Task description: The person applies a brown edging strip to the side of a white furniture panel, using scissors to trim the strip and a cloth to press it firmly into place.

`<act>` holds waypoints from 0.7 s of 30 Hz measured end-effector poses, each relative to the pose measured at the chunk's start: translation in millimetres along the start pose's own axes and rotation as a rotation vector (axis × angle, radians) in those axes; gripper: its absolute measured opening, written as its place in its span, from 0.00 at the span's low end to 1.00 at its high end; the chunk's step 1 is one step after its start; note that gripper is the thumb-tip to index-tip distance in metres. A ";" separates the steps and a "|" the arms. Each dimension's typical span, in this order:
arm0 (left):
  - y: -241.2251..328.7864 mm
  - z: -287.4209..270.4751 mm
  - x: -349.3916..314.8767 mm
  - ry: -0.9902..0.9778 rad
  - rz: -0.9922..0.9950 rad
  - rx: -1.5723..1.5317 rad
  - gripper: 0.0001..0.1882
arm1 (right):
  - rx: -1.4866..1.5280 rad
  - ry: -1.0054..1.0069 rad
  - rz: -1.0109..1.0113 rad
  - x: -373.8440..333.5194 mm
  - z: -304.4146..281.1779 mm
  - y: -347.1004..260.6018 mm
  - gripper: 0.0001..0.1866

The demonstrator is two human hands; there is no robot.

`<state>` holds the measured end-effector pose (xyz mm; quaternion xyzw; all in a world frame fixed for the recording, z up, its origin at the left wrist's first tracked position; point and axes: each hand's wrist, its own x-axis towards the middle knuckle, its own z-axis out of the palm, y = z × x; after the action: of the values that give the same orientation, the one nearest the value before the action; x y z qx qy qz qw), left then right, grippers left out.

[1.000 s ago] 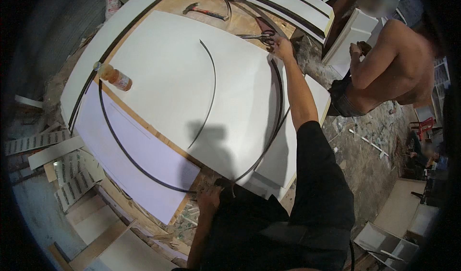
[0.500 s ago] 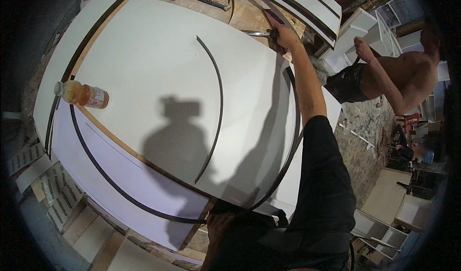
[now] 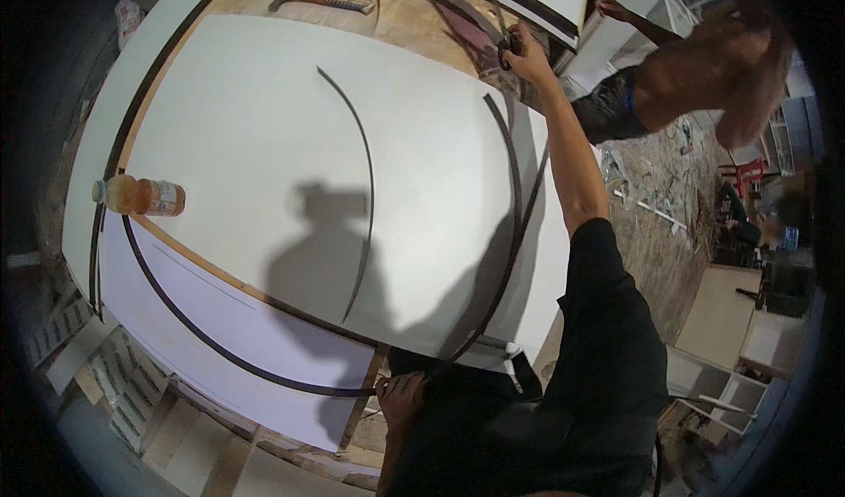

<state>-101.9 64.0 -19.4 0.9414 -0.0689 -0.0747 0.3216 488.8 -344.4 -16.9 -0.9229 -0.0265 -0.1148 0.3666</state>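
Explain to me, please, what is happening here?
A person is working over a large white panel. The right hand holds scissors past the panel's far right corner. The left hand, close to the body, has its fingers around a long dark strip. A shorter dark strip lies loose on the panel, a bottle is at its left side, and a hammer lies beyond it.

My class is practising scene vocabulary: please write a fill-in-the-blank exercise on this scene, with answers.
The right hand holds a pair of ____.
The left hand grips a long, curved strip coloured ____.
The tool lying on the wooden surface beyond the white panel is a ____.
The bottle is in the picture's ____ half.
Missing words: scissors; black; hammer; left.
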 end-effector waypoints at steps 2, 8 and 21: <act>0.4 5.8 -4.3 0.046 0.002 0.028 0.07 | 0.077 0.011 0.021 -26.1 -18.9 -3.4 0.25; 4.3 -1.2 4.3 0.008 0.022 0.028 0.05 | 0.032 -0.110 0.148 -108.4 -37.7 -35.9 0.25; 13.8 8.4 -4.0 0.032 -0.044 -0.110 0.05 | -0.289 0.225 0.384 -152.6 -33.3 -45.3 0.21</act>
<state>-108.5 48.9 -17.1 0.9246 -0.0387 -0.0706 0.3723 328.0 -328.7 1.6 -0.9352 0.2069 -0.1476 0.2467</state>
